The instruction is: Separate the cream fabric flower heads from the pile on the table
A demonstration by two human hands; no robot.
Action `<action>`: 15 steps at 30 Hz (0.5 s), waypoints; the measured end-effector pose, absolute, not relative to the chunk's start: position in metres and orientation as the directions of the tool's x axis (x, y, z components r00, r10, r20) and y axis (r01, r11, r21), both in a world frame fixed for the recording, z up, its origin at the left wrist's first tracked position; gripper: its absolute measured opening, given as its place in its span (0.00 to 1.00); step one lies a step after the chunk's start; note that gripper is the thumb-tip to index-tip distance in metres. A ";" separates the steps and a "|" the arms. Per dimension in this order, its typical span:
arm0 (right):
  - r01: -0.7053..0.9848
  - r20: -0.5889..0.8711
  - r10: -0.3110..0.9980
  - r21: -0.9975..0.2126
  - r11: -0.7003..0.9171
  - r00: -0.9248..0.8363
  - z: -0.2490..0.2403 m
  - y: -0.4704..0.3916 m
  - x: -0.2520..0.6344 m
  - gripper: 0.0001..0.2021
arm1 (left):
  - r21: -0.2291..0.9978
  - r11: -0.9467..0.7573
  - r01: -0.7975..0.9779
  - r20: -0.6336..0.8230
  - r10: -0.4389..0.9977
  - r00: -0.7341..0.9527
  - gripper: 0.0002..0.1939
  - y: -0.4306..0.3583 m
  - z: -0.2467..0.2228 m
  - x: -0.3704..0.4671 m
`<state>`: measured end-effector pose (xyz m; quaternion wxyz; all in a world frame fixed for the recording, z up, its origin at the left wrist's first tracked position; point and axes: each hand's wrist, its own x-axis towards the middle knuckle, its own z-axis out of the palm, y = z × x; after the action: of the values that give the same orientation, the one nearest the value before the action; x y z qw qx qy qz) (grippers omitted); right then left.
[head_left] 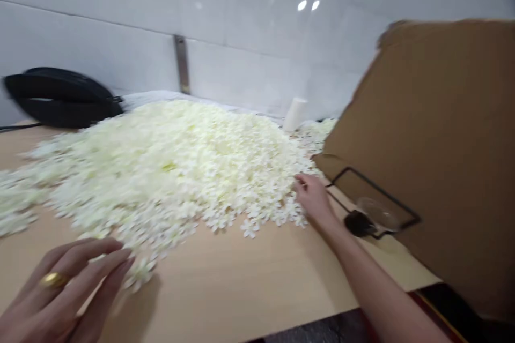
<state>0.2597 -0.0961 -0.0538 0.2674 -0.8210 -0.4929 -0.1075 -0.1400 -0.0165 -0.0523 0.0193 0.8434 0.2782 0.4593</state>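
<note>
A wide heap of small white artificial flowers (225, 155) with pale yellow-green tints spreads over the wooden table. At the lower left, my left hand (76, 289), wearing a gold ring, has its fingers drawn together. White flowers (139, 273) show right at its fingertips and look held there, a little above the tabletop. My right hand (314, 195) reaches to the right edge of the heap, its fingers curled in against the flowers. What lies between those fingers is hidden and blurred.
A large cardboard box (434, 134) leans at the right, beside a black wire frame (382, 193) with a dark round part. A white cone (295, 114) stands behind the heap. At the back left lies a black object (64, 99) with a cable. A tiled wall (241, 27) closes the back.
</note>
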 end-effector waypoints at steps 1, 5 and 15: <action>0.869 0.448 0.751 -0.343 -0.356 0.485 -0.051 -0.100 0.256 0.13 | 0.264 -0.823 0.503 0.732 0.511 0.451 0.09 -0.025 -0.050 -0.148; 0.899 0.538 0.724 -0.321 -0.299 0.432 -0.039 -0.108 0.226 0.15 | 0.288 -0.779 0.557 0.629 0.592 0.503 0.07 -0.055 -0.045 -0.161; 0.835 0.538 0.802 -0.291 0.467 -0.261 -0.038 -0.108 0.051 0.12 | 0.436 -0.663 0.608 0.573 0.726 0.381 0.07 -0.066 -0.056 -0.167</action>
<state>0.0513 -0.1077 -0.0377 0.3221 -0.5155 -0.7936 -0.0259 -0.1666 -0.0657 -0.0556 0.0767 0.8274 0.4030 0.3837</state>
